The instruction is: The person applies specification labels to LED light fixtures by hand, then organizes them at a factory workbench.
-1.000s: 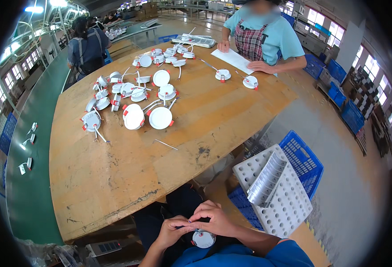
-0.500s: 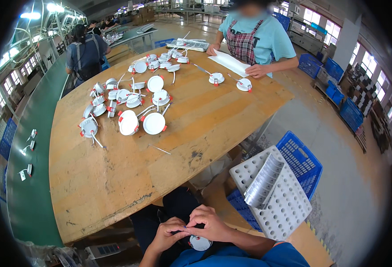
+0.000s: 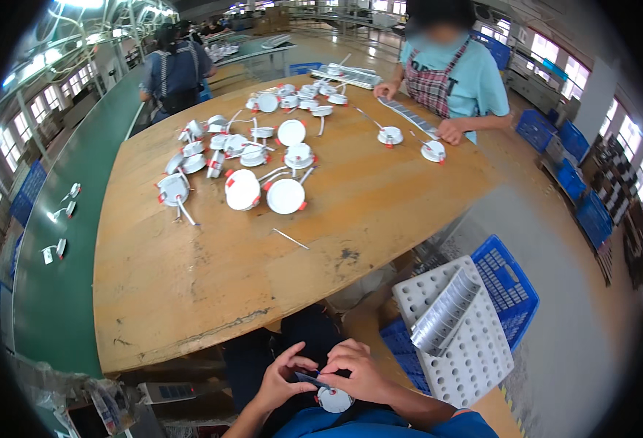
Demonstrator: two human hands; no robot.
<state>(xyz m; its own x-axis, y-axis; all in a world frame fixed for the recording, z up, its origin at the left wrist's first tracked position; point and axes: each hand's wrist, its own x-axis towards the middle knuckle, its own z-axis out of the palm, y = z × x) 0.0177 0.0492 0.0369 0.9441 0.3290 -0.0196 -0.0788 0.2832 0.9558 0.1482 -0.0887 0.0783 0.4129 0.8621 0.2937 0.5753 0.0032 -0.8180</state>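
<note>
Close to my body, my left hand (image 3: 283, 381) has its index finger lifted and its thumb against a small dark flat piece (image 3: 308, 379). My right hand (image 3: 356, 374) is closed in a pinch at the other end of that piece; what lies between its fingertips is too small to make out. Just below the hands is a white round downlight (image 3: 335, 400) with a red clip, partly covered by my right hand. Both hands are in front of the near edge of the wooden table (image 3: 212, 277).
Several white downlights (image 3: 286, 196) with cables lie on the table, beside a thin rod (image 3: 291, 239). A perforated white board (image 3: 474, 350) carrying a silver strip (image 3: 445, 310) rests on a blue crate (image 3: 507, 285). Across the table a co-worker (image 3: 452, 80) holds a label strip (image 3: 409, 117). A green conveyor (image 3: 59, 306) runs left.
My left hand has opened its fingers from the close pinch, and the dark flat piece now shows. The co-worker's strip has turned from its white side to a grey one. The view has shifted.
</note>
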